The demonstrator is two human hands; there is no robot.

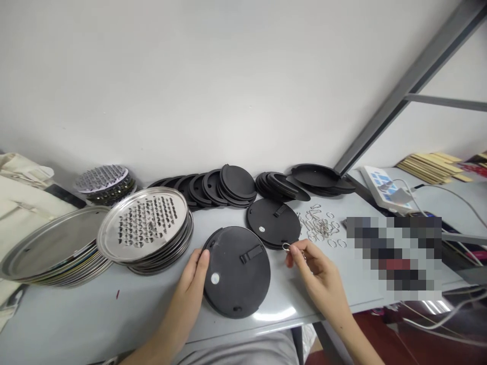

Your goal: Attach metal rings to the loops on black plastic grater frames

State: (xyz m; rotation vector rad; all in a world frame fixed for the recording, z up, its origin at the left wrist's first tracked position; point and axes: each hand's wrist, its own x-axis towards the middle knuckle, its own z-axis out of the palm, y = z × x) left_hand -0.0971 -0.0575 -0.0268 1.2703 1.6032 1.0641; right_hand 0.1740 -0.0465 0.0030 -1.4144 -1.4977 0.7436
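Note:
My left hand (194, 279) grips the left edge of a round black disc (238, 291), thumb on its top face. The disc has a small slotted clip, a round pale sticker and a hole close to its near rim. Between the thumb and fingers of my right hand (314, 266) is a small metal ring (286, 246); its far side is hidden by the fingers. Just beyond that hand lies another black disc (272, 223) of the same kind, stacked on others. A loose pile of metal rings and clasps (319, 225) is spread to the right of it.
Metal trays with rows of dark pieces (142, 248) are stacked at left, beside a pile of larger round trays (57, 243). Overlapping black discs (238, 182) and shallow black dishes (315, 176) line the wall. A grey metal post (395, 101) rises at right.

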